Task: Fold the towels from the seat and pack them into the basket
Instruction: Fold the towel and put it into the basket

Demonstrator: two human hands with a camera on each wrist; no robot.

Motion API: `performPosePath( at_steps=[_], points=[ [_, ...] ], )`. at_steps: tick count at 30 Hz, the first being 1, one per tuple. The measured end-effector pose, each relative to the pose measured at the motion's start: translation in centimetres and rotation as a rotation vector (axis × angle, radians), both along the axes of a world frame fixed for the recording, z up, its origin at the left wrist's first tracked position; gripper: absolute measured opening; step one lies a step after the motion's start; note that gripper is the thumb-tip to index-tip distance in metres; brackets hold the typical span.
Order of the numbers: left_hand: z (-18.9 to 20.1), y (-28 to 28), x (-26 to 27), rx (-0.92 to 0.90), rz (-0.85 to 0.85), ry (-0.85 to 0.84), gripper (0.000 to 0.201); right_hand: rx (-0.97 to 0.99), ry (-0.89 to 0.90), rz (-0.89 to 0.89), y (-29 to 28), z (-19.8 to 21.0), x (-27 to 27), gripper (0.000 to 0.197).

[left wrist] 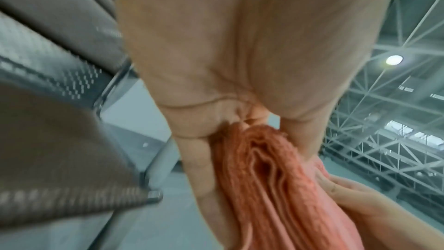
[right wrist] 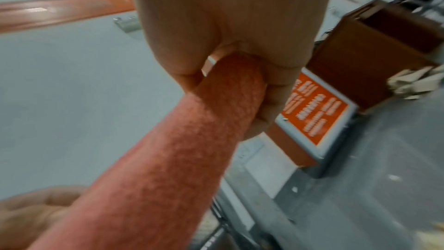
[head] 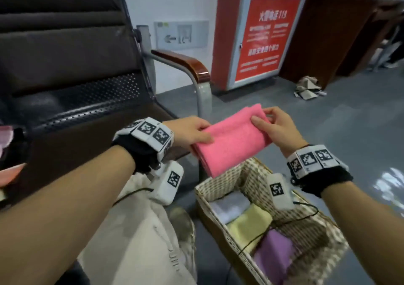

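**Handling the folded towel above the basket**

The folded pink terry towel hangs in the air, at 12 o'clock of the lined wicker basket. The left hand pinches its 9 o'clock end and the right hand its 3 o'clock end. It looks soft, light and limp, so layers may slip; grip across all layers at both ends.

The basket stands open on the floor under the pink towel. Grey, yellow and purple towels fill its left side; its right side is bare lining, crossed by a cable. The seat flanks it leftward.
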State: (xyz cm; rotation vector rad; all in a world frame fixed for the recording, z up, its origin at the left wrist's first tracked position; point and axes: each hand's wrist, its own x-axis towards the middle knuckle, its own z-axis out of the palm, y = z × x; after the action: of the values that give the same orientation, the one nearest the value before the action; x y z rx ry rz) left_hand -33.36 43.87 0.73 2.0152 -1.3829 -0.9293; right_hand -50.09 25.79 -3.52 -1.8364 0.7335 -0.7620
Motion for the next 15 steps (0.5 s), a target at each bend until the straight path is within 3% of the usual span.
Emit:
performPosePath(
  at_steps=[7,11,15],
  points=[
    [-14.1,-6.7,-5.0,0.186,-0.134,-0.094,0.035,0.059,0.264,-0.092,-2.4,-12.6,-7.3,0.033],
    [-21.2,-8.4,-7.4,0.263,-0.158,-0.097,0.032,0.106,0.400,-0.098,-2.8,-17.2,-9.5,0.034],
    [-26.6,-8.8,-11.2,0.397,-0.286,-0.110,0.019,0.040,0.666,-0.095,-2.7,-21.4,-11.5,0.036]
  ],
)
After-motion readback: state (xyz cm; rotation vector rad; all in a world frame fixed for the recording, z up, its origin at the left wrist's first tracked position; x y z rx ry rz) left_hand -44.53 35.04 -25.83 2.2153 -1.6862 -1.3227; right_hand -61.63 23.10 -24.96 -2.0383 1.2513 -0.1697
